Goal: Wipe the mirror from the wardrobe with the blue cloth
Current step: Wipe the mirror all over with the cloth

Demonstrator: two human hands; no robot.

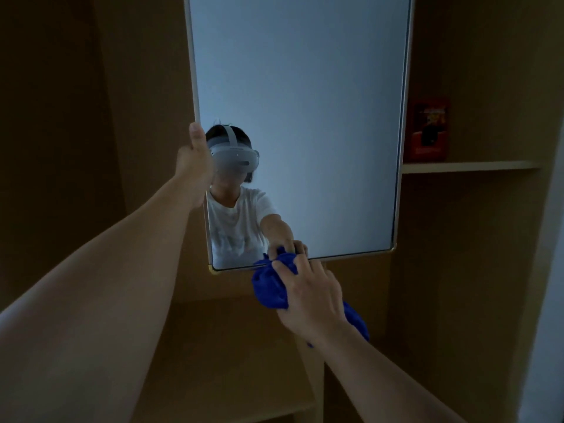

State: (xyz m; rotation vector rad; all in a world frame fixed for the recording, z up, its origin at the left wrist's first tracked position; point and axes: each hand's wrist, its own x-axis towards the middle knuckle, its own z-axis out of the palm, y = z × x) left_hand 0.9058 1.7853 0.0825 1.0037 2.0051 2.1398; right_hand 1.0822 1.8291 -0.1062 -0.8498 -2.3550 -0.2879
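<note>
A tall mirror (320, 117) with a thin pale frame stands out from the wooden wardrobe and fills the upper middle of the head view. My left hand (195, 160) grips its left edge, thumb up along the frame. My right hand (308, 297) holds a bunched blue cloth (271, 288) and presses it against the mirror's bottom edge, left of the middle. The glass reflects a person in a white shirt and a headset, and the hand with the cloth.
Wooden wardrobe panels surround the mirror. A shelf (470, 167) to the right carries a red box (428, 129). Lower shelves (232, 319) lie below the mirror. A pale wall edge (546, 300) runs down the far right.
</note>
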